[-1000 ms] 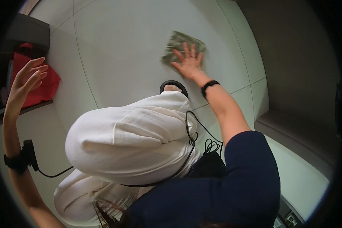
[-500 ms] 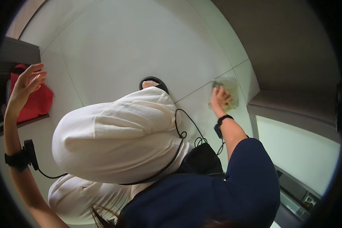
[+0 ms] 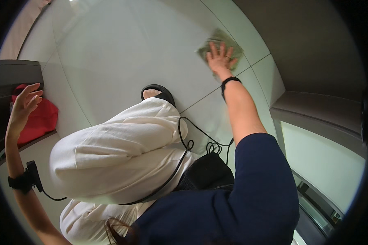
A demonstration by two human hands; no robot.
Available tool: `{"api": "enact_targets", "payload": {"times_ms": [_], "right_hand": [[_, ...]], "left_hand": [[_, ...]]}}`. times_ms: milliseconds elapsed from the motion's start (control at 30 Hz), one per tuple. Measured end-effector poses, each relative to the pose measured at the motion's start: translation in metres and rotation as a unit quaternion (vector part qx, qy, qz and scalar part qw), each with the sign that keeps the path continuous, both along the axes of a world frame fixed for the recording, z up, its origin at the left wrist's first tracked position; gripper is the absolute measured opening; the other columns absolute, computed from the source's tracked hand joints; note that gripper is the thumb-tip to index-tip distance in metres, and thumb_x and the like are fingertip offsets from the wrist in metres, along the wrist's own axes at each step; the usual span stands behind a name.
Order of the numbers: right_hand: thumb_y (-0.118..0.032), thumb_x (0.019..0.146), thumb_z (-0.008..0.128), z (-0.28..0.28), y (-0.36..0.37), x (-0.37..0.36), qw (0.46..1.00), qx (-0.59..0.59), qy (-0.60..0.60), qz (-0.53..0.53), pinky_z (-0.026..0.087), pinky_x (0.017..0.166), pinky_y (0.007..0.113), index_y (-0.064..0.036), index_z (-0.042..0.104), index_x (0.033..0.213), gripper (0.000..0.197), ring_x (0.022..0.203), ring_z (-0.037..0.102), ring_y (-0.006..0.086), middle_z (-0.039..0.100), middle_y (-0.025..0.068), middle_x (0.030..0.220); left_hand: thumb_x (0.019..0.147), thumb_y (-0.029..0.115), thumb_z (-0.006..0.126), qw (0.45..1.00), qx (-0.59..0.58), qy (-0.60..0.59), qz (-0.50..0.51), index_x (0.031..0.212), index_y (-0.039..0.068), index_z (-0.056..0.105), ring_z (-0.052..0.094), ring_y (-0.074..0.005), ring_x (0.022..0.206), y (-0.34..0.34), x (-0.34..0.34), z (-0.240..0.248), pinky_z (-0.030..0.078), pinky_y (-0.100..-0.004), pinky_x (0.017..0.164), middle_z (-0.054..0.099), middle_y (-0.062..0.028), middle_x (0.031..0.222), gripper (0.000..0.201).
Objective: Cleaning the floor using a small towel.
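Out ahead on the right, my right hand [image 3: 221,58] presses flat with spread fingers on a greenish-grey cloth [image 3: 233,47]. The cloth lies against the pale tiled floor [image 3: 131,53] and its edges are a little blurred. At the far left my left hand [image 3: 23,107] is raised in the air with loosely bent fingers apart, holding nothing. Close behind it is a red bag [image 3: 43,120], which it does not visibly grip.
A dark brown furniture panel with a ledge [image 3: 319,112] stands along the right. My sandalled foot [image 3: 159,94] and bent knee are in the middle. A black cable [image 3: 192,122] loops from my waist beside the leg. Dark shelving [image 3: 20,73] holds the red bag.
My right hand has slid the cloth forward and slightly left across the floor, and the cloth looks more spread out. The left hand has dropped slightly lower in the picture.
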State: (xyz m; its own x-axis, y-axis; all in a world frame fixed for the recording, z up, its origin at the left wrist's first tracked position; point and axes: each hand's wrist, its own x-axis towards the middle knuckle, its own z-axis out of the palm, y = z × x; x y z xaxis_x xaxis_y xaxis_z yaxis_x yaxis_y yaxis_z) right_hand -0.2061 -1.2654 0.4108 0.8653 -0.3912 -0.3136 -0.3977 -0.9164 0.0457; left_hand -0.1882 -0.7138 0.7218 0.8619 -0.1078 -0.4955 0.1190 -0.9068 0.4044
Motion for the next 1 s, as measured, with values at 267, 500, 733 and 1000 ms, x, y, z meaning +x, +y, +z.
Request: {"api": "enact_targets", "payload": {"times_ms": [267, 500, 733, 1000], "right_hand": [[-0.051, 0.087, 0.023, 0.009, -0.089, -0.178, 0.958, 0.034, -0.048, -0.279, 0.001, 0.096, 0.064, -0.0359, 0.005, 0.137, 0.056, 0.131, -0.007, 0.0376, -0.005, 0.0064, 0.145], [-0.04, 0.088, 0.033, 0.007, -0.054, -0.301, 0.927, -0.052, -0.059, -0.368, 0.022, 0.092, 0.058, -0.03, 0.022, 0.133, 0.047, 0.124, 0.016, 0.0386, 0.016, 0.0099, 0.139], [-0.01, 0.078, 0.053, 0.002, -0.045, -0.222, 0.894, 0.026, -0.392, -0.218, 0.039, 0.078, 0.041, -0.0076, 0.055, 0.099, 0.022, 0.089, 0.051, 0.0327, 0.057, 0.0119, 0.096], [-0.039, 0.08, 0.048, 0.01, 0.097, -0.075, 0.985, 0.02, -0.14, 0.096, 0.025, 0.095, 0.05, -0.0108, 0.042, 0.119, 0.048, 0.122, 0.026, 0.0293, 0.02, 0.0084, 0.139]], "left_hand": [[0.087, 0.036, 0.05, 0.997, 0.032, -0.047, -0.053, 0.125, 0.011, 0.041, 0.051, -0.0216, 0.105, -0.006, 0.009, 0.014, 0.039, -0.0356, 0.09, 0.053, -0.0138, 0.113, 0.047], [0.086, 0.033, 0.052, 0.992, -0.023, -0.083, -0.093, 0.123, 0.009, 0.042, 0.05, -0.0217, 0.106, 0.001, 0.008, 0.014, 0.039, -0.0338, 0.09, 0.053, -0.0149, 0.113, 0.045], [0.086, 0.03, 0.052, 0.997, -0.062, -0.026, -0.025, 0.124, 0.011, 0.042, 0.048, -0.0193, 0.109, 0.033, 0.001, -0.003, 0.039, -0.0326, 0.092, 0.052, -0.012, 0.116, 0.043], [0.086, 0.012, 0.053, 0.995, -0.099, -0.001, -0.022, 0.119, 0.003, 0.043, 0.053, -0.0204, 0.101, 0.04, -0.012, -0.022, 0.043, -0.0309, 0.086, 0.054, -0.0152, 0.107, 0.036]]}}
